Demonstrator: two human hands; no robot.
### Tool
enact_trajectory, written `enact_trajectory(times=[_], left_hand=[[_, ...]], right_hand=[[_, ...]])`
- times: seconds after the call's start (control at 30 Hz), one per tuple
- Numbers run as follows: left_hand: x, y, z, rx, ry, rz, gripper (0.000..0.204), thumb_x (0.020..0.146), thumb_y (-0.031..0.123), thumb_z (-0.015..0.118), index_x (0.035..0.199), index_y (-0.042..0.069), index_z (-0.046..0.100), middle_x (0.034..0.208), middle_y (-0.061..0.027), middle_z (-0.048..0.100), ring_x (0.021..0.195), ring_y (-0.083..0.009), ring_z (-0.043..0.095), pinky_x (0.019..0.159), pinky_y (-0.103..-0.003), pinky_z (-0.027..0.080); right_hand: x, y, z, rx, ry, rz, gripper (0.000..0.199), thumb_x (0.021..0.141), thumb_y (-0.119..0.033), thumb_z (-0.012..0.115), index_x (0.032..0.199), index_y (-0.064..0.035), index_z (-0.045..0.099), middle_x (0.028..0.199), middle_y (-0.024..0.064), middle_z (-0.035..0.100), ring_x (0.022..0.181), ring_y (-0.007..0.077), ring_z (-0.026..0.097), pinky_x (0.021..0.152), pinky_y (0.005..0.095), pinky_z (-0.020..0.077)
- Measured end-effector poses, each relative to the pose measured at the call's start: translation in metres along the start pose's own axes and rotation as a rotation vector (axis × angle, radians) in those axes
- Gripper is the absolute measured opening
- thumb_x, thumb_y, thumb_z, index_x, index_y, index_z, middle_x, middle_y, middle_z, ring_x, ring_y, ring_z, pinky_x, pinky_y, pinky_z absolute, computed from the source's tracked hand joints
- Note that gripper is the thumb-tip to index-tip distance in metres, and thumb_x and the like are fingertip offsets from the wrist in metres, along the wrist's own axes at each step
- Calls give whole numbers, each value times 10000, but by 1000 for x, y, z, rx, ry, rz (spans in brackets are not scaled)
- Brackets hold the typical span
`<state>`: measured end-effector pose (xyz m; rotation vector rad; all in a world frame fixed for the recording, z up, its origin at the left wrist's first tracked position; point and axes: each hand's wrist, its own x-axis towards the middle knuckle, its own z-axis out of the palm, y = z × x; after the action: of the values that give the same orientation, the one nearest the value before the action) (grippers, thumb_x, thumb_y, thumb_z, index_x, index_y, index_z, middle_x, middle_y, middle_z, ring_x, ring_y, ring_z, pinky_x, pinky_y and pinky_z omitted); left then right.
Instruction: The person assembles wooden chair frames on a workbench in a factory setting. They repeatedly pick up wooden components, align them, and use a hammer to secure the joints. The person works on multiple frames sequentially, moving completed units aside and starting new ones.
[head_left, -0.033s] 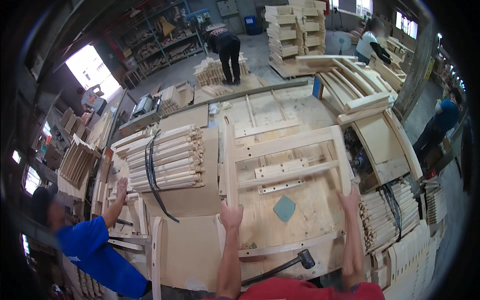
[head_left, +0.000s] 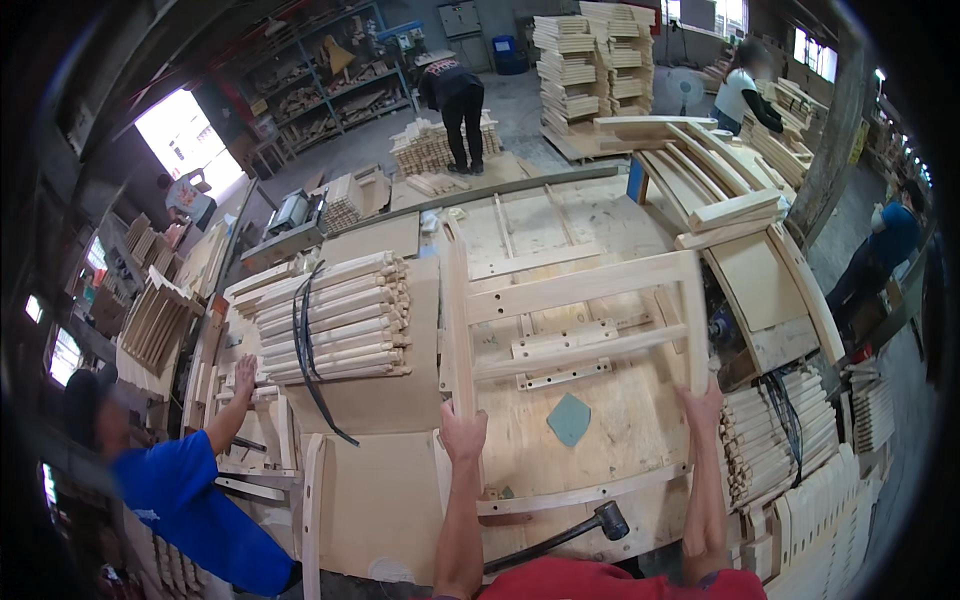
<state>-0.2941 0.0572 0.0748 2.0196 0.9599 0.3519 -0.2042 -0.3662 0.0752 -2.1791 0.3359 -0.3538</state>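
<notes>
Gripping one side rail each, the left hand (head_left: pixel 462 432) and right hand (head_left: pixel 702 408) close on a pale wooden chair frame (head_left: pixel 575 290) lying flat on the plywood workbench (head_left: pixel 600 440), its long axis running straight away from both.

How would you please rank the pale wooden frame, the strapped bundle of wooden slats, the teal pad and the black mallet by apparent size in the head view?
1. Pale wooden frame, held by both hands
2. Strapped bundle of wooden slats
3. Black mallet, long-handled
4. Teal pad

All lie at similar distance on the bench, so this ranking seems safe.
</notes>
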Motion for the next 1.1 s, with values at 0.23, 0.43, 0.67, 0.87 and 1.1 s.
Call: enact_trajectory(times=[0.23,0.43,0.67,0.87,1.1], left_hand=[[-29,-11,-24,-482,34,271,525,771,147,798,1220,-17,580,1025,-213,715,939,-351,718,835,-408,556],[-57,-28,-38,-415,13,323,429,824,70,805,1183,-62,613,1065,-160,714,971,-222,701,829,-356,562],[-70,-35,-44,-657,-30,319,306,856,-42,774,1116,-46,611,1116,-96,688,1026,-155,666,814,-278,577],[-70,-47,-34,-57,-67,476,365,826,115,847,1085,-33,637,1032,-64,702,904,-165,647,796,-338,532],[-33,42,-37,-465,-15,444,420,760,9,778,1144,-68,627,997,-86,669,870,-221,646,772,-370,527]], right_hand=[[-20,5,-31,425,178,-109,461,857,-210,834,1200,30,639,1133,134,672,1014,252,627,915,374,494],[-46,17,-43,550,84,-148,420,858,-120,829,1207,26,646,1156,94,680,1061,194,618,957,337,477],[-58,47,-29,680,68,-137,379,866,-40,807,1206,-7,641,1148,60,670,1089,170,608,960,314,471],[-43,83,-46,1376,-197,285,571,825,-79,828,1329,-66,561,1290,65,600,1117,230,619,962,454,549],[-22,-14,-127,611,-490,27,593,737,-146,904,1237,-35,606,903,28,675,779,178,658,716,333,560]])
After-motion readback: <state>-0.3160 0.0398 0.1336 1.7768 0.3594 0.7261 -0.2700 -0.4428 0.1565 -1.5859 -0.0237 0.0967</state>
